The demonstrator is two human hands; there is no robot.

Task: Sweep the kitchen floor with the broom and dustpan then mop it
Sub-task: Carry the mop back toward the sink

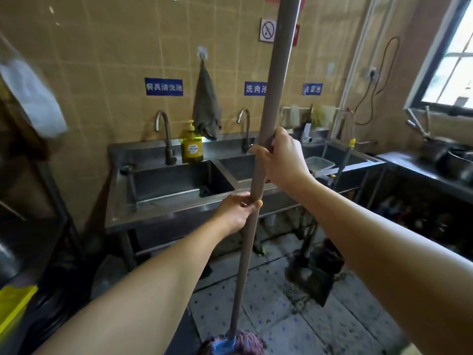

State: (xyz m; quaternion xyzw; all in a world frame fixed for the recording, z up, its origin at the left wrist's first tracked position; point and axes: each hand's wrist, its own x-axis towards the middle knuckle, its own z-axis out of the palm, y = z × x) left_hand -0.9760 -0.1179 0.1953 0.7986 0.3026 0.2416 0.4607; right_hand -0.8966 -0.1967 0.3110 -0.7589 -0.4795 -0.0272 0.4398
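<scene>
A long-handled string mop [256,180] stands upright before the stainless steel sink unit [163,213]; the dark broom and dustpan [317,272] lean to its right.

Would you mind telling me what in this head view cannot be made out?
- Mop head: cut off by the bottom edge, so its contact with the floor is unseen.
- Mop handle: its top runs past the upper edge.
- Middle blue sign: its right end is hidden behind the handle.
- White object at the left: motion-blurred, unidentifiable.
- Shelf under the right counter: too dark to identify its contents.
</scene>
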